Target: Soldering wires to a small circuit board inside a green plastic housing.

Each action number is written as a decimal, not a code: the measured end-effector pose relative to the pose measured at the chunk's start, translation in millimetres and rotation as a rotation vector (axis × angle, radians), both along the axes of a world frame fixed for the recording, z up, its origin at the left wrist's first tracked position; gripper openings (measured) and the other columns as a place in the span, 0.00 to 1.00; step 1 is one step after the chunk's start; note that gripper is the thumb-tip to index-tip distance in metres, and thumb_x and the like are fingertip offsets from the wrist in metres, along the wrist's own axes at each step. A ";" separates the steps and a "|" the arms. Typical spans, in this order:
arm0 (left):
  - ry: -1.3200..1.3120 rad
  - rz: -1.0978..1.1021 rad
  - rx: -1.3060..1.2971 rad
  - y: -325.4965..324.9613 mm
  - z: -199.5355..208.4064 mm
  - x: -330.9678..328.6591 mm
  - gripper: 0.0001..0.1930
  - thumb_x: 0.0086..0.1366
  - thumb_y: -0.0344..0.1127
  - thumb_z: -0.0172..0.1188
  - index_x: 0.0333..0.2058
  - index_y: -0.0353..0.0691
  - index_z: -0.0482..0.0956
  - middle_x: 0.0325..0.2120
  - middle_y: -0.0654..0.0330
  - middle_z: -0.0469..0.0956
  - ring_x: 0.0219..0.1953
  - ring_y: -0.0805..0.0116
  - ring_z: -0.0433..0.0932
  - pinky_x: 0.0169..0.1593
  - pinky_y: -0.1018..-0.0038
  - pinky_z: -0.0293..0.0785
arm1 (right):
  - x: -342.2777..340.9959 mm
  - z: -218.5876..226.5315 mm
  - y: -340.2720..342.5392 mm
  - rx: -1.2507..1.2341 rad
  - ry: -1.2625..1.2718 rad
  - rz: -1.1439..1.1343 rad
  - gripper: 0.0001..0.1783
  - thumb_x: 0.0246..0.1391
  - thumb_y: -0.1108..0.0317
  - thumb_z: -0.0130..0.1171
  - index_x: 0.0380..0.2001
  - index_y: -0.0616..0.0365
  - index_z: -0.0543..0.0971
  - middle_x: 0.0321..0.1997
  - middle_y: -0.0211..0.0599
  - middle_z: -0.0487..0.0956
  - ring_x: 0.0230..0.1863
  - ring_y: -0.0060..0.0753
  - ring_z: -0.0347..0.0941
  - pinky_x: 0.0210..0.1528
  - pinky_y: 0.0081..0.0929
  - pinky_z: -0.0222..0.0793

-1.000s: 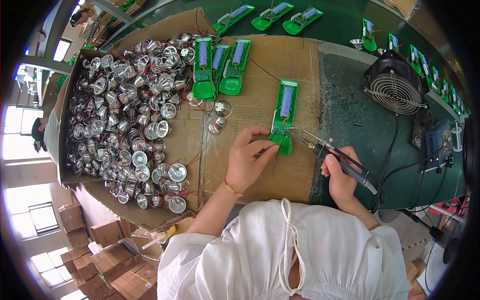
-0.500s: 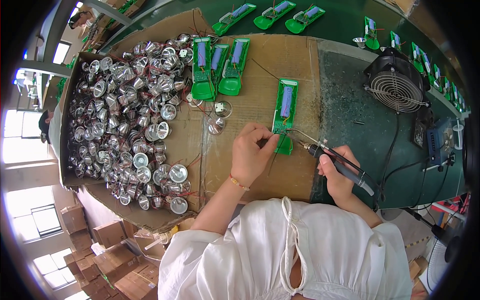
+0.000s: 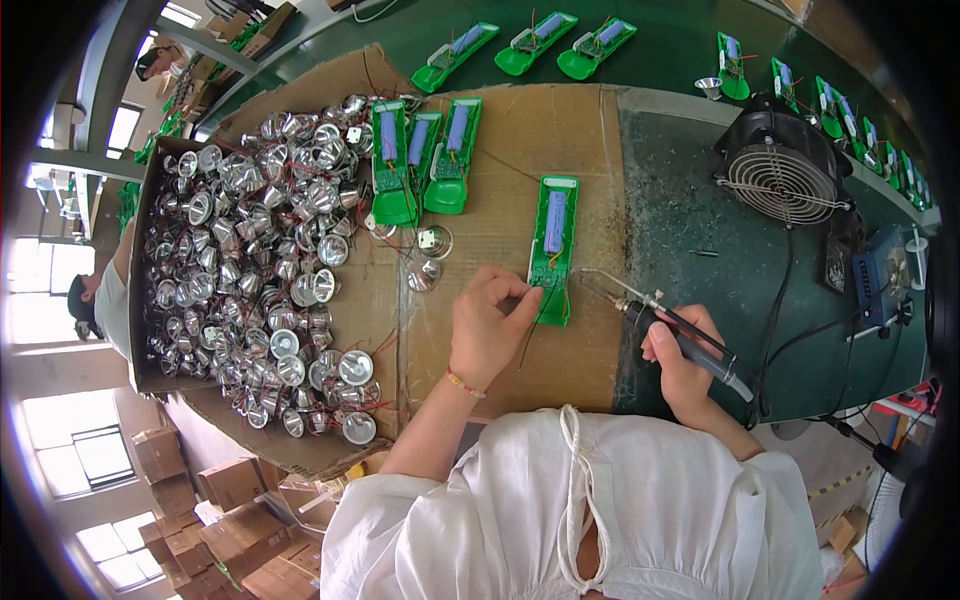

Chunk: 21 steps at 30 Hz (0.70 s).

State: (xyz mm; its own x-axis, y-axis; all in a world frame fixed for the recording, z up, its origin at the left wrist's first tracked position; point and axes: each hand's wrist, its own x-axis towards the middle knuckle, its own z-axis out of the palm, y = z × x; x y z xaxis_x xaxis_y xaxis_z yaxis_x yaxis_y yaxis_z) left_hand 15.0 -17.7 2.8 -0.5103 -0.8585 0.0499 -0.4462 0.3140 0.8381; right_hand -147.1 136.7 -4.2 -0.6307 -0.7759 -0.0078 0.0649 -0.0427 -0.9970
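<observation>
A green plastic housing (image 3: 553, 308) lies on the cardboard in front of me. Inside it are a purple cylindrical battery (image 3: 555, 222) and a small circuit board (image 3: 547, 275). My left hand (image 3: 486, 325) is closed at the board's left edge, thumb and forefinger pinched on a thin dark wire (image 3: 528, 340). My right hand (image 3: 686, 360) grips a black soldering iron (image 3: 690, 350) with a thin bent metal tube along it. The iron's front end is just right of the housing, apart from the board.
Many shiny reflector cups (image 3: 285, 343) with red wires fill a cardboard box (image 3: 145, 260) at left. Several filled green housings (image 3: 395, 205) lie beyond my left hand, others along the far edge. At right stand a black fan (image 3: 785, 185) and a blue box-shaped unit (image 3: 880, 275).
The soldering iron's front end has drawn back to the right, off the circuit board. My left hand keeps its pinch at the board. The whole view has shifted slightly.
</observation>
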 end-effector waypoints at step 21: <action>-0.365 -0.126 -0.757 -177.6 12.5 -279.4 0.26 0.52 0.44 0.59 0.51 0.50 0.69 0.51 0.53 0.63 0.49 0.50 0.67 0.50 0.61 0.65 | -40.2 -40.3 9.2 0.062 0.053 -0.174 0.07 0.47 0.76 0.57 0.26 0.64 0.69 0.19 0.36 0.74 0.18 0.20 0.69 0.21 0.18 0.66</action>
